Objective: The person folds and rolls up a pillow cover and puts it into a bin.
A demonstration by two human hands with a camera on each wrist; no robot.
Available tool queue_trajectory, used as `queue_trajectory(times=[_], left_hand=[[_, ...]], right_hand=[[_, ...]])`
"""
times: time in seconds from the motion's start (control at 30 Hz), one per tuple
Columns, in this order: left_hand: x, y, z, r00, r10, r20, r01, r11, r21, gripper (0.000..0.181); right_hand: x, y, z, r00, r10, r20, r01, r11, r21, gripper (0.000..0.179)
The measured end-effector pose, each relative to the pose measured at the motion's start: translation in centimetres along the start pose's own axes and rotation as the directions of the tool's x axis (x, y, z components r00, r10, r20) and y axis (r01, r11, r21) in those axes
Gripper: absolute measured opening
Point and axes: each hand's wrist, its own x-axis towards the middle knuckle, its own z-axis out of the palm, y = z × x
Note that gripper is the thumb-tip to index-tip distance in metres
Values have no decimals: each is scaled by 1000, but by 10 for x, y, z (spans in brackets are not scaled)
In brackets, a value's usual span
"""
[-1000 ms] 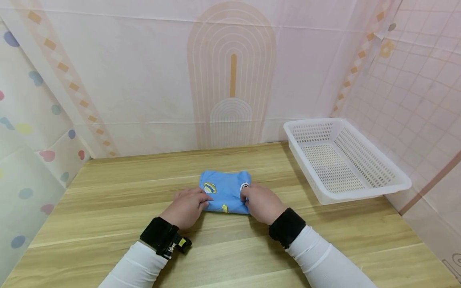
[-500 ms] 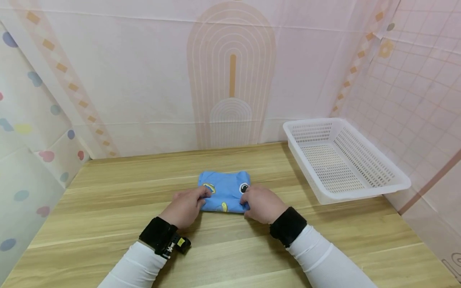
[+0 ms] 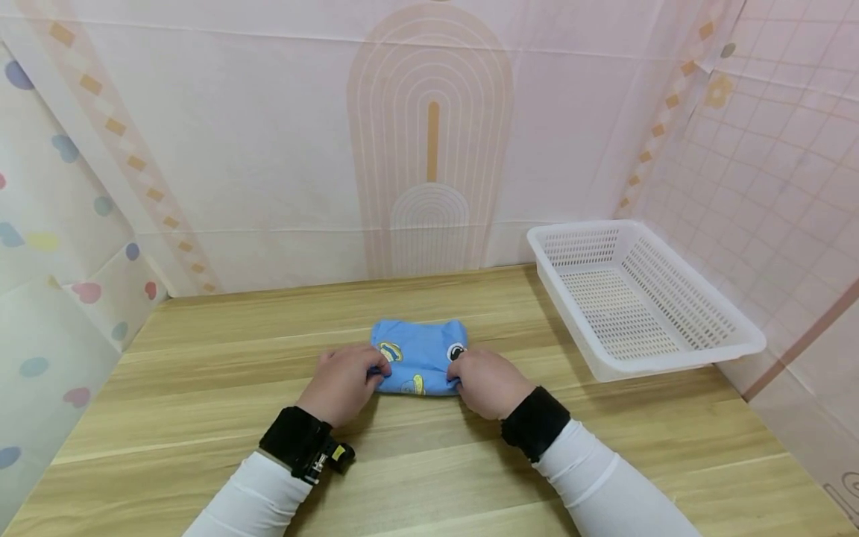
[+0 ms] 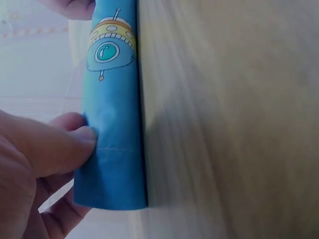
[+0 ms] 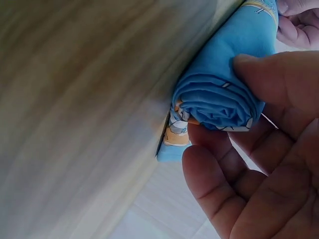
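A blue cloth (image 3: 423, 347) with cartoon spaceship prints lies on the wooden table, partly rolled, with a flat part stretching away from me. My left hand (image 3: 344, 384) pinches the left end of the roll, its thumb on the near side in the left wrist view, beside a stitched seam (image 4: 117, 149). At the opposite end, my right hand (image 3: 493, 382) grips the roll between thumb and fingers. Spiral layers (image 5: 214, 102) show at that end in the right wrist view, with a flat layer of cloth sticking out beneath them.
A white plastic basket (image 3: 678, 362) with slotted walls stands at the table's back right, with nothing in it. Patterned sheets (image 3: 282, 149) hang behind and on both sides. The wooden table (image 3: 221, 373) extends around the cloth.
The near roll has turned slightly, showing more of the yellow print on its front. My left fingers have drawn back a little at the left end; my right hand has shifted its grip slightly.
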Motion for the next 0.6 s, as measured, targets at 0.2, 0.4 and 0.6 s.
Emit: queue_trajectory(times=[0.2, 0.4, 0.6], left_hand=[[0, -2, -3, 999, -11, 43, 10, 1000, 13, 18], [0, -3, -2, 997, -30, 65, 31, 1000, -3, 25], [0, -3, -2, 997, -37, 66, 37, 999, -2, 22]], right_hand=[[0, 1, 1, 1000, 23, 17, -23, 1000, 7, 11], [0, 2, 3, 998, 46, 32, -46, 999, 8, 11], [1, 2, 2, 997, 61, 51, -63, 998, 22, 12]])
